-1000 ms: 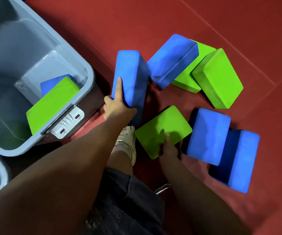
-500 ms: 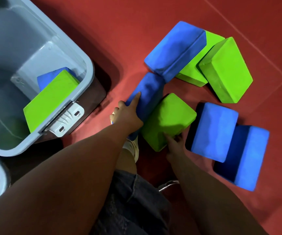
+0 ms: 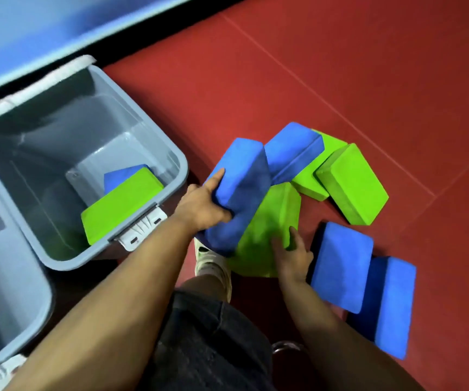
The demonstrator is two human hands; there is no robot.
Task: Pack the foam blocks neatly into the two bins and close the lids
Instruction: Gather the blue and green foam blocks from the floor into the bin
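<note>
An open bin is placed just left of the left hand, presumably for short transfers; two blocks are already held inside. A blue block is clasped in the left hand, raised off the floor. A green block is gripped by the right hand. Loose blocks are scattered beyond.

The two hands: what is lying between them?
In the head view, the left hand grips a blue block and the right hand holds a green block; those two blocks fill the stretch between them.
</note>
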